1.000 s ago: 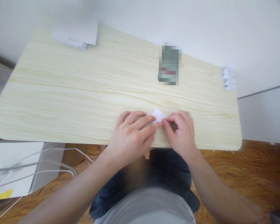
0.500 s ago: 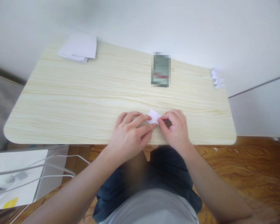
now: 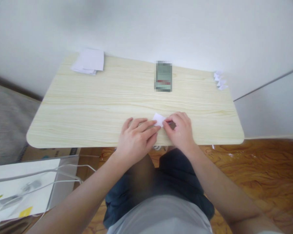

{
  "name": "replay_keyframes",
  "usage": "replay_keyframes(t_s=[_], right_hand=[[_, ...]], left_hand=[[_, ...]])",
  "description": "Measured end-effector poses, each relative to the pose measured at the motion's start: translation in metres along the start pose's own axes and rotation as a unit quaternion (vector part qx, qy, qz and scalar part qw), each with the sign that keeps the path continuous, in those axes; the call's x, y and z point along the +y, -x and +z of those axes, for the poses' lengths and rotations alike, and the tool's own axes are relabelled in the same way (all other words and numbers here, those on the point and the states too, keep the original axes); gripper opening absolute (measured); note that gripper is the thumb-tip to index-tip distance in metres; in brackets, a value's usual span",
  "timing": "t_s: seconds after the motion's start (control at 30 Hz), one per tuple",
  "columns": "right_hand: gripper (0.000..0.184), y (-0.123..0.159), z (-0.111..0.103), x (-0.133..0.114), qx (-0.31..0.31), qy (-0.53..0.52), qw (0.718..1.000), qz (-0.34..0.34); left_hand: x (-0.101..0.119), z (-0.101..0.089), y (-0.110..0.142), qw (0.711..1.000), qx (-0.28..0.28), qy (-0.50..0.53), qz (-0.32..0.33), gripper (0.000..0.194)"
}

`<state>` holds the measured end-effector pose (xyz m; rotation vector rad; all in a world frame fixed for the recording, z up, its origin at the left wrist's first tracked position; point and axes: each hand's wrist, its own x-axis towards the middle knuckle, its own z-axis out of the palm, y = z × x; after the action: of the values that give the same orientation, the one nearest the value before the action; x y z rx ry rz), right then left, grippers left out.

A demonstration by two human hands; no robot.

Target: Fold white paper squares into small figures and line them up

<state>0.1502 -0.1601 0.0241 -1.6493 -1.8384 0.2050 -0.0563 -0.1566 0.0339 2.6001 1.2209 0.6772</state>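
Observation:
A small piece of white folded paper (image 3: 158,119) lies near the front edge of the pale wooden table (image 3: 107,100). My left hand (image 3: 138,138) rests on the table with its fingers spread, two fingertips pressing on the paper's left and lower edges. With thumb and index finger, my right hand (image 3: 179,128) pinches the paper's right corner. The fingertips partly cover the paper, so its exact folds cannot be made out.
A stack of white paper sheets (image 3: 91,61) lies at the back left. A pixelated dark rectangular object (image 3: 163,76) is at the back middle. Several small folded paper pieces (image 3: 220,80) line the back right corner. White cables (image 3: 70,165) cross a white surface at lower left.
The camera view has shifted, showing more of the table's left end. Both hands keep nearly the same hold on the paper; my right hand still pinches its corner.

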Motion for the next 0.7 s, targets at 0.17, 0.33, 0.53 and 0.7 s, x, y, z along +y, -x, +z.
replay_keyframes(t_s=[0.17, 0.33, 0.53, 0.7], right_hand=[[0.022, 0.002, -0.003, 0.007, 0.019, 0.004, 1.0, 0.004], [0.018, -0.001, -0.003, 0.013, 0.026, 0.034, 0.999, -0.024], [0.016, 0.002, -0.003, 0.013, 0.008, 0.023, 0.998, -0.05], [0.022, 0.012, -0.008, 0.013, 0.005, 0.018, 0.999, -0.042]], left_hand=[[0.011, -0.002, 0.002, 1.0, 0.002, -0.022, -0.004, 0.03], [0.026, -0.003, 0.004, 0.999, 0.004, -0.036, -0.019, 0.031], [0.04, 0.005, 0.007, 0.998, 0.041, -0.019, -0.049, 0.035], [0.041, 0.015, 0.014, 0.994, 0.068, 0.02, -0.079, 0.027]])
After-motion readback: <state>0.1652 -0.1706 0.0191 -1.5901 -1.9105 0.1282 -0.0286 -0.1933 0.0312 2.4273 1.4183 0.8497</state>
